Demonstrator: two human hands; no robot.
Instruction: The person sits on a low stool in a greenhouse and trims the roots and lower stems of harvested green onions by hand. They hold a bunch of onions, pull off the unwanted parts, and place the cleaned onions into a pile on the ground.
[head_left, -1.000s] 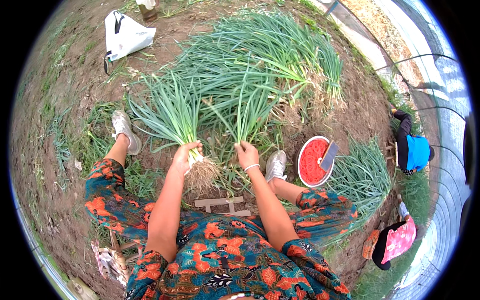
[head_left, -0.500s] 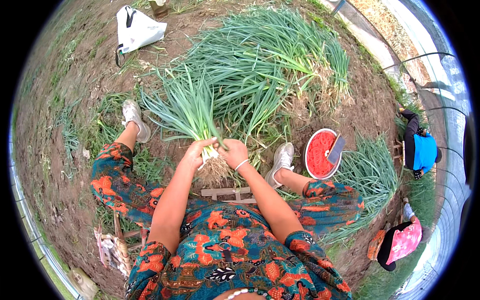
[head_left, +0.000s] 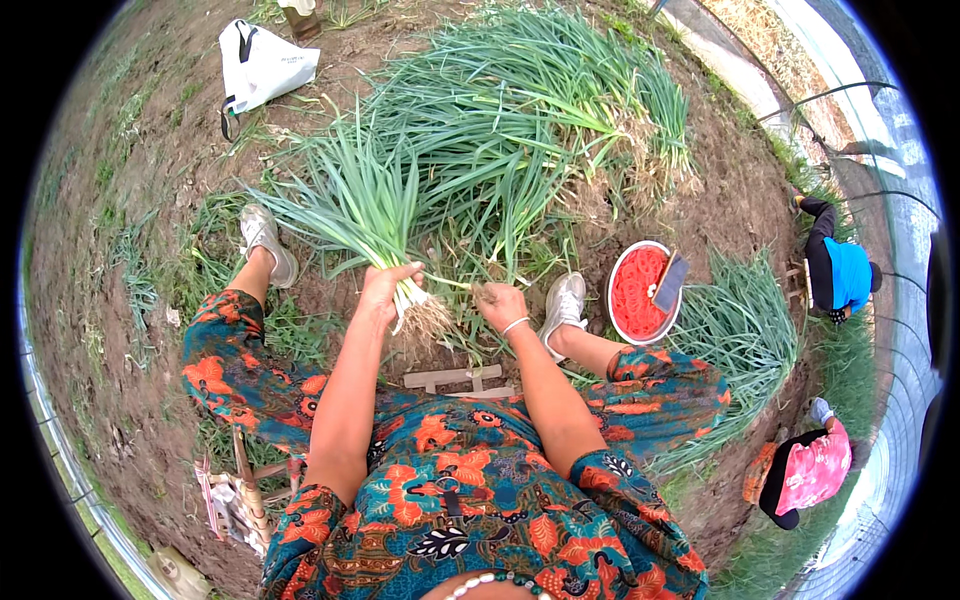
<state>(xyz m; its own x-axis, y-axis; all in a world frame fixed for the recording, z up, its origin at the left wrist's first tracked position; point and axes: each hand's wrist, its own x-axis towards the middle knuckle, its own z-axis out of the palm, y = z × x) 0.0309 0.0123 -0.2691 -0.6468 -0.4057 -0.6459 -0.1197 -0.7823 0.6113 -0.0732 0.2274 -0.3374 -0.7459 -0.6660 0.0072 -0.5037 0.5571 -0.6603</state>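
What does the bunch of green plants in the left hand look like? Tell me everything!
The bunch has long, narrow green leaves fanning out, whitish stem bottoms and a tangle of thin brown roots. The left hand is closed around the stems, with the roots toward the person and the leaves pointing away and leftward. Some leaves overlap the larger pile in view. A thin green strand runs from beside it to the right hand.

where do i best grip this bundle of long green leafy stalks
Probably the narrow pale stems of the bundle, from the left, where the left hand grips: long green leaves fan out beyond, brown roots splay nearer the body, and the right hand holds a thin green strand on the right.
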